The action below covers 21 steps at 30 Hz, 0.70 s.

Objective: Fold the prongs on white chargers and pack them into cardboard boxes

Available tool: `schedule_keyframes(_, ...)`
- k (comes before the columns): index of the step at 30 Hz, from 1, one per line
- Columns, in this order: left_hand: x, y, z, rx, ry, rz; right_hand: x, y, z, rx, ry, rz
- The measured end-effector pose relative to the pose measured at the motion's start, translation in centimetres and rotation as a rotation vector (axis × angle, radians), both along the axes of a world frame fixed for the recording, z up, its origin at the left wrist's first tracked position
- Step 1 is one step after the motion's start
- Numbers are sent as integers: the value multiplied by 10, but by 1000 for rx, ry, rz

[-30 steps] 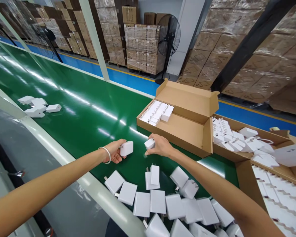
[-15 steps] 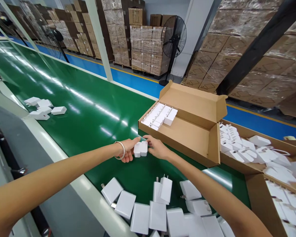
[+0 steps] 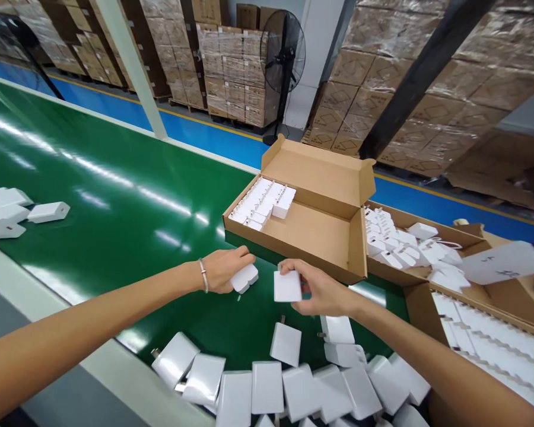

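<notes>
My left hand [image 3: 226,270], with a bracelet at the wrist, is closed on white adapters [image 3: 244,278] held side by side, just above the green surface. To its right, my right hand [image 3: 315,287] grips a single white adapter [image 3: 287,287] by its top and right side. Behind both hands lies an open cardboard box [image 3: 293,248], its left part filled with rows of white adapters [image 3: 260,198]. Nearer to me, several loose white adapters [image 3: 267,386] lie on the green surface, some with metal prongs showing.
More loose adapters [image 3: 48,212] lie at the far left of the green conveyor [image 3: 115,237]. On the right stand a box of jumbled adapters [image 3: 409,237] and a box of lined-up adapters [image 3: 480,338]. A fan [image 3: 283,54] and stacked cartons are behind.
My right hand has moved away from my left and now has an adapter from the near group. My left hand has turned its adapters. The view has shifted right.
</notes>
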State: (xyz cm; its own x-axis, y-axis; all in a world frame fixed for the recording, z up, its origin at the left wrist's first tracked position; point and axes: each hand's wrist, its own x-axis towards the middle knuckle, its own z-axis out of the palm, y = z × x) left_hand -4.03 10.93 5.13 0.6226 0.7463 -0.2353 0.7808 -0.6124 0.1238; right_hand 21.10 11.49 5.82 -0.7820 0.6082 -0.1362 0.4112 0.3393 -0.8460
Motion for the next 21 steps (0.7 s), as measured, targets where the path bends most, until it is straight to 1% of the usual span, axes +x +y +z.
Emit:
schedule_keyframes(3,-8,-15,3,-9,-6,53,-10,21,-17,-198,145,-105)
schedule_keyframes(5,-12,-26,5,-23,-4,89,-24,29,-31,-259,246,-119)
schedule_keyframes(7,-11,-33,6,-40,1,134,-42,33,-44,-200,310,-129)
schedule_keyframes(9,-7,-35,5,-41,-3,177,-58,36,-56,-54,352,-161)
schedule_keyframes(11,-1,-34,1,-22,-17,220,-70,37,-66,69,399,-193)
schedule_keyframes(12,2,-33,-3,1,-37,247,-73,36,-68,88,418,-184)
schedule_keyframes(14,6,-32,-12,61,-132,320,-74,33,-70,58,409,-132)
schedule_keyframes(16,8,-34,-24,107,-293,395,-70,27,-65,34,332,-90)
schedule_keyframes(17,8,-35,-30,116,-375,434,-68,23,-62,49,275,-85)
schedule_keyframes(19,7,-38,-42,95,-491,491,-66,14,-57,131,138,-93)
schedule_keyframes(21,5,-40,-48,35,-544,493,-68,9,-55,225,32,-110)
